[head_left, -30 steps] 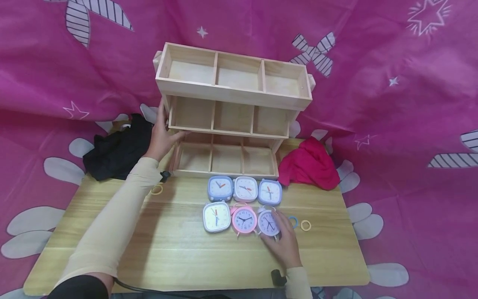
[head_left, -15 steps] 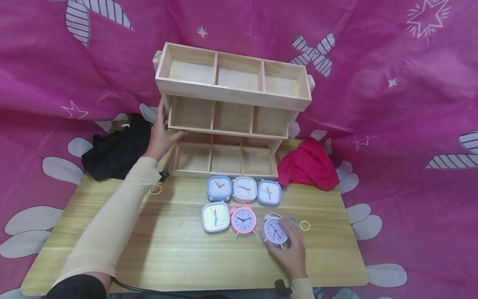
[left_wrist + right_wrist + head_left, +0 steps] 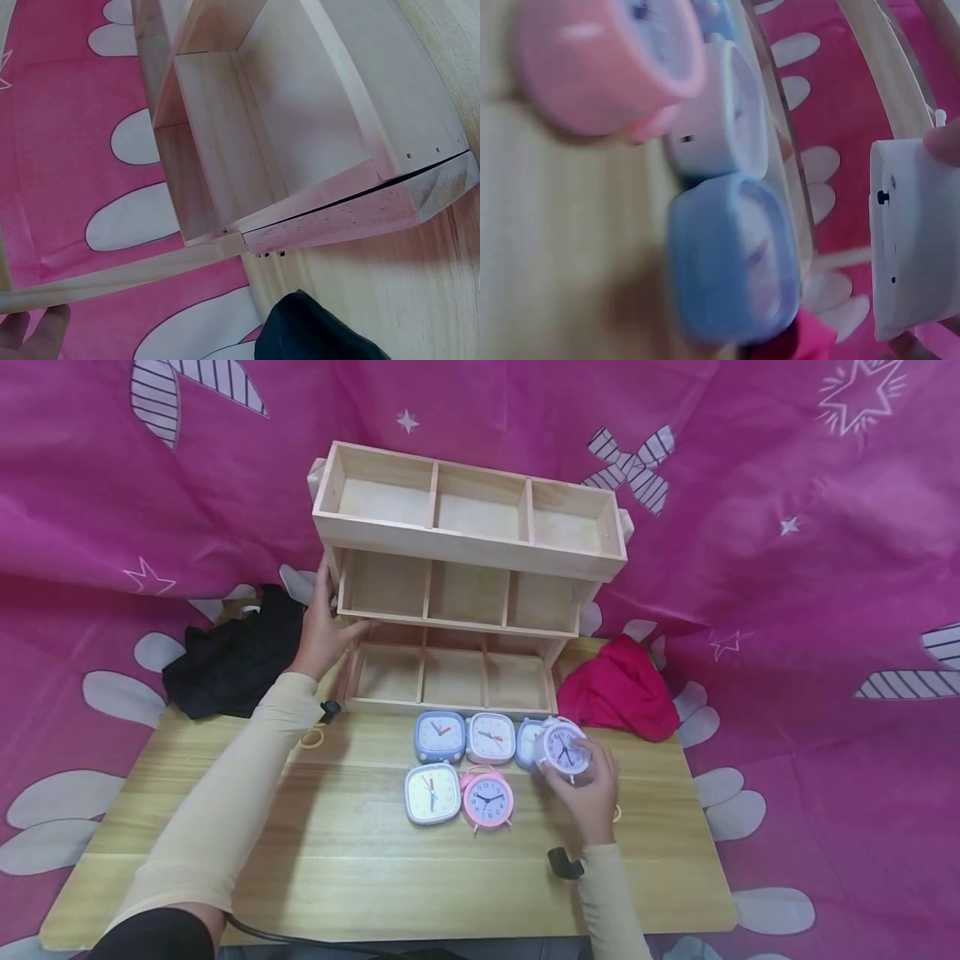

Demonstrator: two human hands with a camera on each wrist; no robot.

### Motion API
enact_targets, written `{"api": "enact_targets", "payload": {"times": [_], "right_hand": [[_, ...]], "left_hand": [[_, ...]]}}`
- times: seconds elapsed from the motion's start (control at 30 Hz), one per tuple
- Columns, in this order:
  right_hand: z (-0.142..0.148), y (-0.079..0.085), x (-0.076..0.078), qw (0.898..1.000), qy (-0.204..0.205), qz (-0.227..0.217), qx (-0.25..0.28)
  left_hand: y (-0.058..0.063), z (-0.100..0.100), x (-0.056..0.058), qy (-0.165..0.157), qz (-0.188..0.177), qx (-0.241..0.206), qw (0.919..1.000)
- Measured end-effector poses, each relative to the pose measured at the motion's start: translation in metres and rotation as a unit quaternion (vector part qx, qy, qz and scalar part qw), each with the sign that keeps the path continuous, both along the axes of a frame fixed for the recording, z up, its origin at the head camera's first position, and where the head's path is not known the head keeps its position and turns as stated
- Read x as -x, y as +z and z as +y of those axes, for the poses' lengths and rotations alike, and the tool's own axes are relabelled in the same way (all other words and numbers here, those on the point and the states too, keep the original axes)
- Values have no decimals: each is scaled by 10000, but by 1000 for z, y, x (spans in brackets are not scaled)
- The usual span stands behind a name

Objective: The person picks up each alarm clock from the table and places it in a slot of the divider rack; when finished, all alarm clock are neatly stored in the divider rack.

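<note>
My right hand [image 3: 594, 793] pinches a small white twin-bell alarm clock [image 3: 566, 750] with a lavender dial, held over the right end of the back clock row. Its white back [image 3: 919, 240] shows in the right wrist view. Partly covered beneath it is a blue square clock [image 3: 527, 742]. My left hand [image 3: 318, 642] grips the left side of a three-tier wooden shelf [image 3: 468, 546], thumb at the front. Fingertips [image 3: 46, 334] touch a wooden side strip in the left wrist view. No object shows in the shelf's compartments.
Before the shelf lie a blue clock [image 3: 440, 737], a white clock [image 3: 491, 738], a larger white clock [image 3: 432, 794] and a pink bell clock [image 3: 488, 800]. Black cloth [image 3: 232, 656] lies left, red cloth [image 3: 618, 689] right. A yellow ring [image 3: 312, 737] lies by the left forearm.
My right hand has lifted the white twin-bell clock from beside the pink one, first rightward, then up and toward the shelf. My left hand stays on the shelf.
</note>
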State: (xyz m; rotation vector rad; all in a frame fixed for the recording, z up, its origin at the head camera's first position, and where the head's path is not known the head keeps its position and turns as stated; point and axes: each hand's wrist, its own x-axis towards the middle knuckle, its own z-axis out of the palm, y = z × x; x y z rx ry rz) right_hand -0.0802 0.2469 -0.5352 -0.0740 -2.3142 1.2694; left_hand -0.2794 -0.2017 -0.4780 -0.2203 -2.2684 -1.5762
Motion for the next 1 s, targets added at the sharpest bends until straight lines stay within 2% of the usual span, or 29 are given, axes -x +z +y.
{"api": "enact_targets", "payload": {"times": [0.1, 0.23, 0.43, 0.67, 1.0], "right_hand": [[-9, 7, 34, 9997, 75, -8, -216], [-23, 13, 75, 9989, 173, -297, -304], [-45, 8, 118, 9938, 227, -971, -483], [-66, -4, 145, 9864, 145, -1402, -843], [-68, -24, 157, 9773, 204, -1564, -1416]], "left_hand": [[-1, 0, -1, 23, 56, 28, 10000], [-1, -1, -1, 74, 121, 65, 9999], [0, -1, -1, -2, 30, -69, 10000], [0, -1, -1, 15, -102, -82, 9999], [0, 1, -2, 90, -43, 52, 9999]]}}
